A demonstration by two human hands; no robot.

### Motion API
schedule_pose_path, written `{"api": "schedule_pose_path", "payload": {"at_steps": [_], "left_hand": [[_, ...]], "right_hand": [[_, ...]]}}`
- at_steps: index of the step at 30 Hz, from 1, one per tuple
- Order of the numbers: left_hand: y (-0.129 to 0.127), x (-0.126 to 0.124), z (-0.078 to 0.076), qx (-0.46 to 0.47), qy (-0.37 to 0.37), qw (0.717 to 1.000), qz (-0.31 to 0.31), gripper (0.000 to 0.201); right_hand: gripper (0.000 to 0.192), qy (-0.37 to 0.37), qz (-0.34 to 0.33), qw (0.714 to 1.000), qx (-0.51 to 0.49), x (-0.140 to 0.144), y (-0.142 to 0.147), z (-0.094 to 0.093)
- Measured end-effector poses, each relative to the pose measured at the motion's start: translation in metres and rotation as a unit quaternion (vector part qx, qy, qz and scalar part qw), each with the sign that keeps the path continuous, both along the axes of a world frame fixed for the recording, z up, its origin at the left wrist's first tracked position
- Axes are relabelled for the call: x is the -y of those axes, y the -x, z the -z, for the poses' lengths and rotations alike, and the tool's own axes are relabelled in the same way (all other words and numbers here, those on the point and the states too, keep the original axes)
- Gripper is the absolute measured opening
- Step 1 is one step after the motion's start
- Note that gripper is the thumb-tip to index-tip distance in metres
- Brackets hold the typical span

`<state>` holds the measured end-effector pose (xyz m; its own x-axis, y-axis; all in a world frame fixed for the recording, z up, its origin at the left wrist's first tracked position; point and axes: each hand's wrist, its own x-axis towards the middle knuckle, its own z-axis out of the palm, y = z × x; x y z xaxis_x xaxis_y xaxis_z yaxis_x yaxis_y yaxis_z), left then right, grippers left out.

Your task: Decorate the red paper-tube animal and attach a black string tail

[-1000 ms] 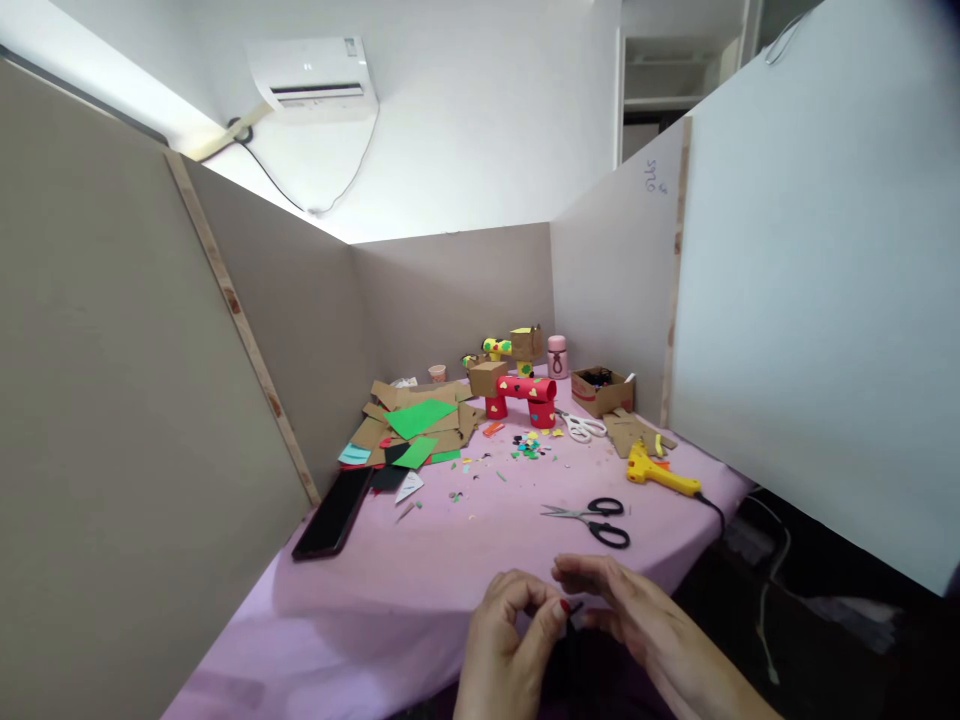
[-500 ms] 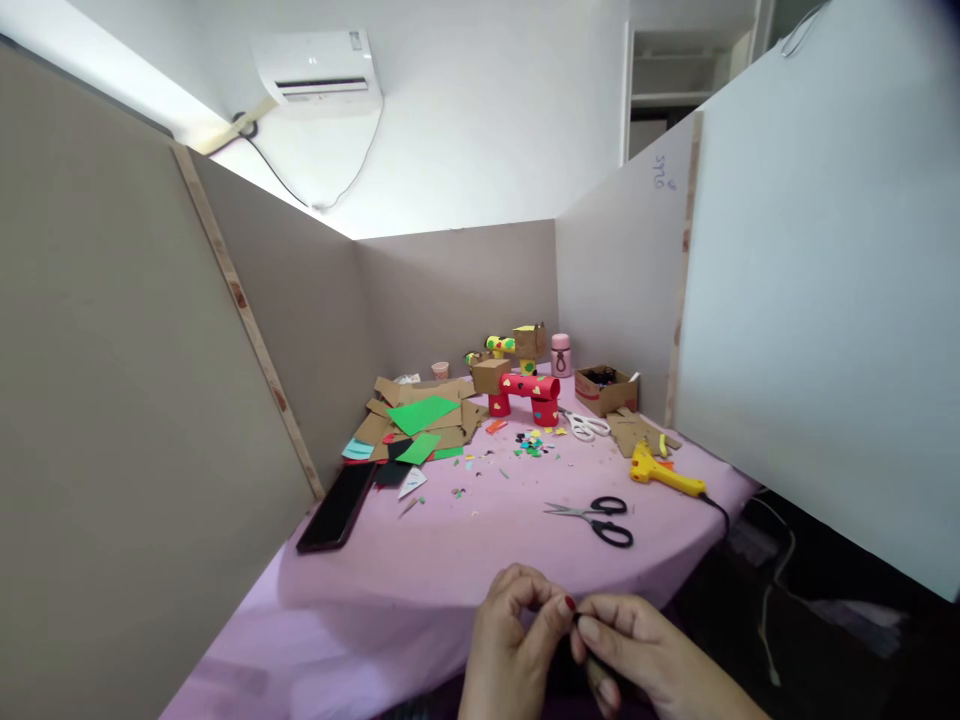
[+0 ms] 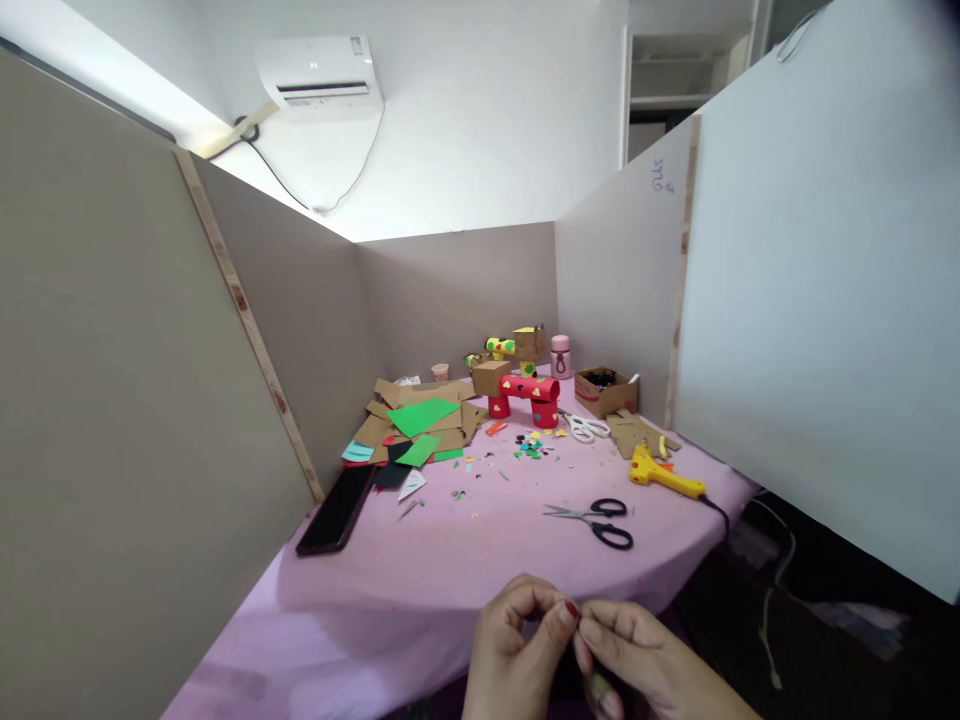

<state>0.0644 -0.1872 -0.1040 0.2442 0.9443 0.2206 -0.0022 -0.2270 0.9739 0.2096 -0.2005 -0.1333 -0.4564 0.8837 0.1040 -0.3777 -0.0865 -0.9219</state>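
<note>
My left hand (image 3: 519, 640) and my right hand (image 3: 637, 650) meet at the table's front edge, fingertips pinched together. Whatever they pinch is too small and too covered by the fingers to name. On the cloth just beyond them lie black-handled scissors (image 3: 592, 520), blades slightly apart and pointing left. Further back stands a red paper-covered tube figure (image 3: 529, 388) with heart-shaped spots and a plain cardboard box (image 3: 491, 378) at its left end. Small coloured paper cutouts (image 3: 532, 445) are heaped in front of it.
A yellow glue gun (image 3: 667, 475) with a cord lies right, near white scissors (image 3: 586, 427) and a small carton (image 3: 606, 392). Cardboard scraps (image 3: 450, 437), green paper (image 3: 422, 415) and a phone (image 3: 337, 510) are left. A yellow spotted figure (image 3: 529, 345) and pink flask (image 3: 560, 358) stand behind.
Both hands have shifted very slightly down in view, still pinched together. A dark bit seen earlier at the right fingertips is now barely visible. The things on the table have not moved.
</note>
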Motion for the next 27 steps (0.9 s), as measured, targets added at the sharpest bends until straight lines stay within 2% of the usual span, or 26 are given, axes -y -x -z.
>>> {"api": "schedule_pose_path", "payload": {"at_steps": [2, 4, 6, 8, 10, 15, 17, 19, 21, 25, 27], "left_hand": [[-0.005, -0.003, 0.010, 0.083, 0.087, 0.992, 0.040, 0.035], [-0.010, -0.007, 0.022, 0.165, 0.181, 0.965, 0.097, 0.040], [-0.012, -0.010, 0.030, 0.202, 0.222, 0.945, 0.131, 0.042], [-0.011, -0.010, 0.031, 0.195, 0.222, 0.946, 0.136, 0.040], [-0.007, -0.010, 0.025, 0.167, 0.212, 0.956, 0.119, 0.037], [0.003, -0.010, 0.004, 0.076, 0.093, 0.993, 0.019, 0.032], [0.003, -0.010, -0.001, 0.027, 0.055, 0.998, -0.015, 0.030], [0.002, -0.009, -0.002, 0.001, 0.049, 0.999, -0.023, 0.031], [0.001, -0.009, -0.002, 0.003, 0.056, 0.998, -0.027, 0.032], [0.004, -0.012, -0.002, 0.042, 0.074, 0.994, -0.063, 0.031], [0.006, -0.013, -0.003, 0.057, 0.103, 0.990, -0.072, 0.034]], "right_hand": [[0.045, -0.031, 0.005, 0.999, 0.035, 0.001, 0.001, -0.002], [0.046, -0.078, 0.033, 0.991, 0.108, 0.002, 0.001, -0.005], [0.048, -0.124, 0.064, 0.973, 0.186, 0.004, 0.001, -0.010], [0.050, -0.145, 0.062, 0.962, 0.225, 0.006, -0.001, -0.013], [0.053, -0.129, 0.055, 0.960, 0.241, 0.008, -0.004, -0.015], [0.058, -0.052, 0.198, 0.954, 0.220, 0.010, -0.013, -0.023], [0.052, -0.064, 0.160, 0.966, 0.191, 0.008, -0.011, -0.025], [0.045, -0.093, 0.097, 0.975, 0.178, 0.005, -0.005, -0.026], [0.044, -0.128, 0.070, 0.973, 0.179, 0.002, 0.000, -0.025], [0.052, -0.155, 0.033, 0.945, 0.286, 0.005, -0.004, -0.018], [0.045, -0.166, 0.007, 0.921, 0.353, 0.006, -0.012, -0.015]]}}
